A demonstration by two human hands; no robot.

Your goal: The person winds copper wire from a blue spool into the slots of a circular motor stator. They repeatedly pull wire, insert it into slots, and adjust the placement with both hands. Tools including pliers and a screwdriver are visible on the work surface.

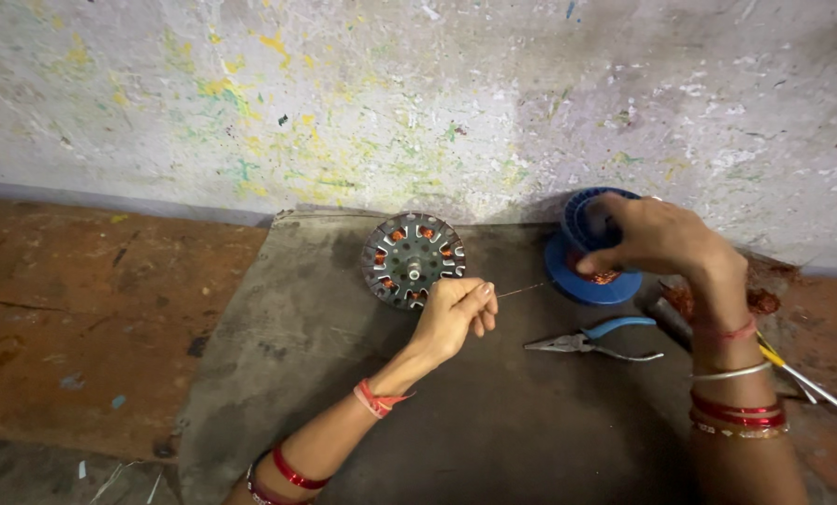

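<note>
Nearest you, your left hand (456,313) pinched a thin copper wire (523,291) beside the slotted motor stator (411,259). Pliers (591,340) lay on the grey mat (362,402). Farther off, your right hand (657,238) gripped the blue wire spool (591,262) by the wall. You seemed mid-winding; the next move called for steady tension into a slot.

Thin copper wire (523,291) runs taut across frame centre from a blue plastic spool (590,266) at upper right, tilted w/ copper windings visible, toward a round slotted metal stator (412,259) w/ copper coils, centre-left on grey mat.
</note>
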